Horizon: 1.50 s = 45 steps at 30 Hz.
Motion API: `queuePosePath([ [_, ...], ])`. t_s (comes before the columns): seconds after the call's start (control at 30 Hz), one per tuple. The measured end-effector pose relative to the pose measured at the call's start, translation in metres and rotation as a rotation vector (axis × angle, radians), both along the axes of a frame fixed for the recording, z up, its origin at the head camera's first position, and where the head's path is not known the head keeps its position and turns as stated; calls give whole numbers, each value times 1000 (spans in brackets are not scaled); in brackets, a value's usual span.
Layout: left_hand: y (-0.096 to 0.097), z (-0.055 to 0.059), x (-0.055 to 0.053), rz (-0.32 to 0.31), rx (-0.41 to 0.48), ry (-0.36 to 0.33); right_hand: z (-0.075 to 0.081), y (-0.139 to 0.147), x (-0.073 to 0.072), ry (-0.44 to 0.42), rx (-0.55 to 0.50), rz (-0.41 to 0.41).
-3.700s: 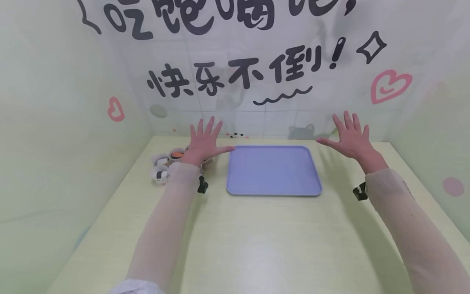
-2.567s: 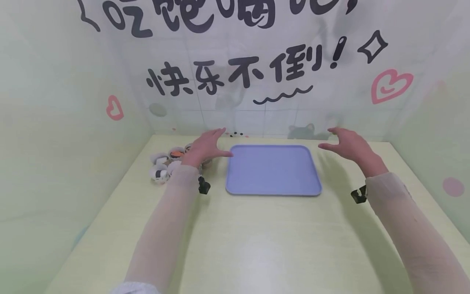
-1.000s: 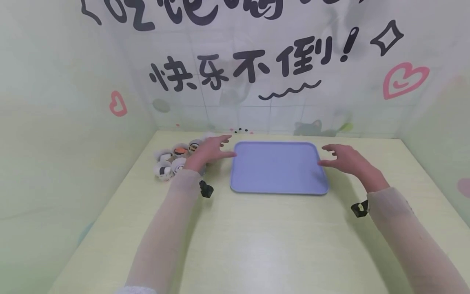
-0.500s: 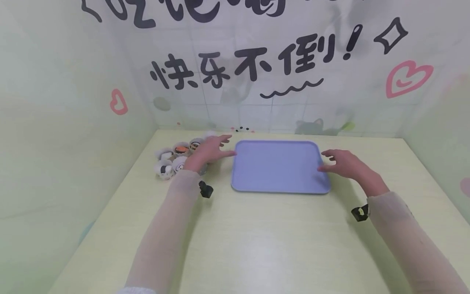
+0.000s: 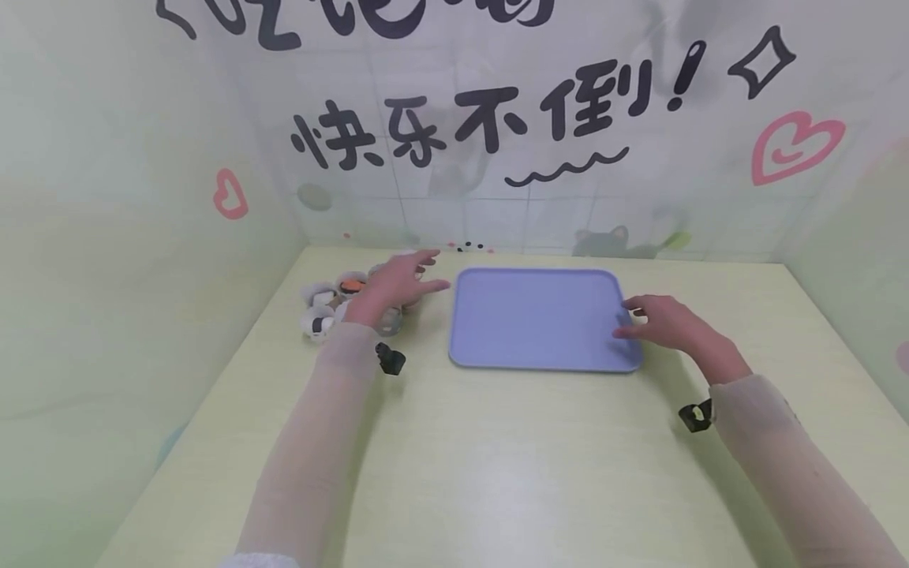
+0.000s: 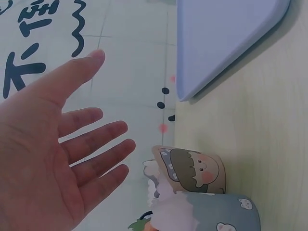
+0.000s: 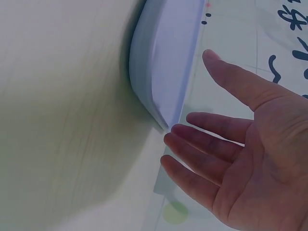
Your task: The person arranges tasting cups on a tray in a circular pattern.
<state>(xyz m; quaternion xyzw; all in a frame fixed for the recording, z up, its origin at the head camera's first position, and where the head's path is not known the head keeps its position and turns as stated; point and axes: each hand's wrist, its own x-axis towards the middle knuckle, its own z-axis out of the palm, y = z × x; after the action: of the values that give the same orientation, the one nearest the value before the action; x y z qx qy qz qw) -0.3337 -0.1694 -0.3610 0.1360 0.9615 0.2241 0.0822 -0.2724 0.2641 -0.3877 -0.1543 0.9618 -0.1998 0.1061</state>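
Clearly, the blue tray lies flat on the desk, its rim raised all round a smooth floor. At the tray's nine o'clock, well over the desk's far-left corner, stands a cluster of small cups, partly covered by the left hand. At twelve o'clock in that cluster, one cup holds an orange piece; at eight o'clock another holds something white with a black band. The left wrist view shows a brown cup with a cartoon face just beside a grey-blue cup, whose mouth shows a pale, wavy-edged filling that cannot be made out. The left hand's fingers are released, relaxed and apart from the tray. At the tray's three o'clock, the right hand has its fingers loosely bent and ungrasping; whether it touches the rim cannot be told.
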Motion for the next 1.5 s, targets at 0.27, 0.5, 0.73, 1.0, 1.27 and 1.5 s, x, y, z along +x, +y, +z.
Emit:
queuePosePath([
  [0.27,-8,10,4,8,15,29,-2,0,2,-12,10,6],
  [0.5,-19,15,6,25,45,16,-3,0,3,-12,4,13],
  [0.73,-30,17,4,42,37,26,-5,0,6,-20,0,17],
  [1.0,-47,18,7,91,69,20,-9,-2,10,-14,-1,29],
  [1.27,-69,22,12,109,89,65,-8,-5,13,-55,-45,60],
  [1.5,-83,22,21,105,112,79,-16,-8,22,-116,-115,57],
])
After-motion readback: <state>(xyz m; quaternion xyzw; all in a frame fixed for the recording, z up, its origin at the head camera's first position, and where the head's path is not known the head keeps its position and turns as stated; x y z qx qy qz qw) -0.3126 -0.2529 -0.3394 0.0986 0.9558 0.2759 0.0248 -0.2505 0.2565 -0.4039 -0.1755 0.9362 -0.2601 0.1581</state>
